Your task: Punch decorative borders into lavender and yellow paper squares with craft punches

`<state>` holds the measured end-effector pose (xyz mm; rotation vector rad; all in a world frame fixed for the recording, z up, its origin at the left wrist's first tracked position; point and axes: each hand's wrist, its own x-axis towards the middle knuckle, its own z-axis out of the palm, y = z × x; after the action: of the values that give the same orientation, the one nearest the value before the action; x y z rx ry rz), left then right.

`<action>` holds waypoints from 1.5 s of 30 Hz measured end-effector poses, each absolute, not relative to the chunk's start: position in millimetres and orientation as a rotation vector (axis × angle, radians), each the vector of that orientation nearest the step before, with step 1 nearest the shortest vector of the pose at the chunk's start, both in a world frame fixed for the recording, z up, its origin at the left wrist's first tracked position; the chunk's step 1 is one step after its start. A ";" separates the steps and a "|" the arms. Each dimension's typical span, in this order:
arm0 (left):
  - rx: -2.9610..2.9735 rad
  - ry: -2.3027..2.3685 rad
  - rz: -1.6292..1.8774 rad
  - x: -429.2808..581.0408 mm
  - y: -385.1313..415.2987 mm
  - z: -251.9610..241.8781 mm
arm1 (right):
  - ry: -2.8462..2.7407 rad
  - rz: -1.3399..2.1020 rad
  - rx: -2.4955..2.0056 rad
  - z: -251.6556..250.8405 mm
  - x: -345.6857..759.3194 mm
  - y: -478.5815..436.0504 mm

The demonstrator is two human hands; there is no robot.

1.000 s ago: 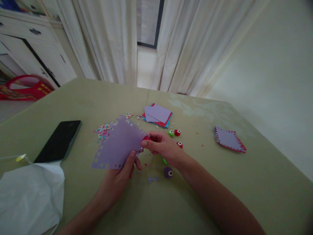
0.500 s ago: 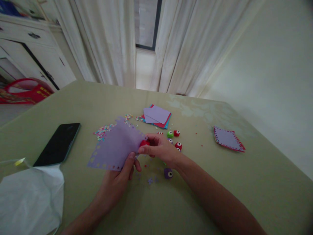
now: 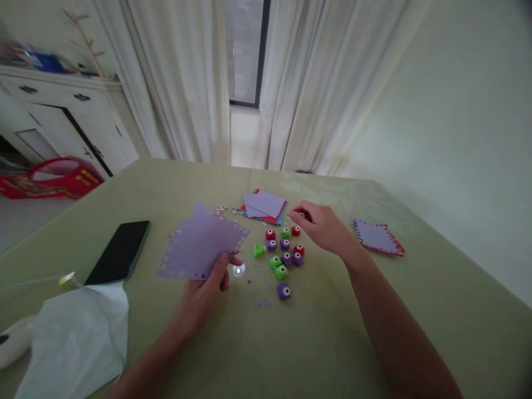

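Note:
My left hand pinches the lower right edge of a purple paper sheet, which has small shapes punched along its borders. Raised to the right of the stacked paper, my right hand has its fingers curled around a small red paper punch, partly hidden by them. Between and below the hands stand several more small punches: a green punch, a red punch, and a purple punch closest to me. Purple paper cutouts lie scattered near them.
A paper stack lies at the back, with confetti beside it. Punched sheets lie at the right. On the left are a phone and a white bag. Curtains and a wall border the table.
My right hand has moved away from the purple sheet, to the right and back, carrying the red punch. My left hand still holds the sheet. The view has tilted up slightly.

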<state>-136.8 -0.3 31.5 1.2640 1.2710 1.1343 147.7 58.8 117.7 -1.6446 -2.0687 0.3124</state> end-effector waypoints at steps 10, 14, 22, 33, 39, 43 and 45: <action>1.456 1.287 1.148 -135.7 1.0 15.4 | -2.014 0.222 -1.973 30.4 203.3 13.7; 1.474 1.297 1.131 -130.7 -4.6 15.6 | -1.941 0.165 -1.881 23.0 191.4 1.9; 1.548 1.179 1.014 -113.4 -22.8 23.4 | -1.551 0.696 -1.221 33.9 130.2 -31.9; 1.706 1.067 0.963 -121.7 -21.2 16.3 | -1.026 0.526 -1.544 85.5 286.0 -12.6; 1.861 1.092 0.921 -120.5 -18.2 12.1 | -0.884 0.399 -2.030 87.7 394.3 -12.9; 1.947 1.079 0.898 -120.3 -18.7 9.7 | -0.922 0.331 -2.300 63.4 409.2 -4.1; 1.961 1.080 0.908 -120.4 -19.0 9.6 | -0.961 0.271 -2.414 53.2 409.8 3.7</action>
<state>-120.4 -19.0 9.6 1.9609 1.0801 0.9079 409.8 3.7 53.2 -2.4141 -0.9615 0.2709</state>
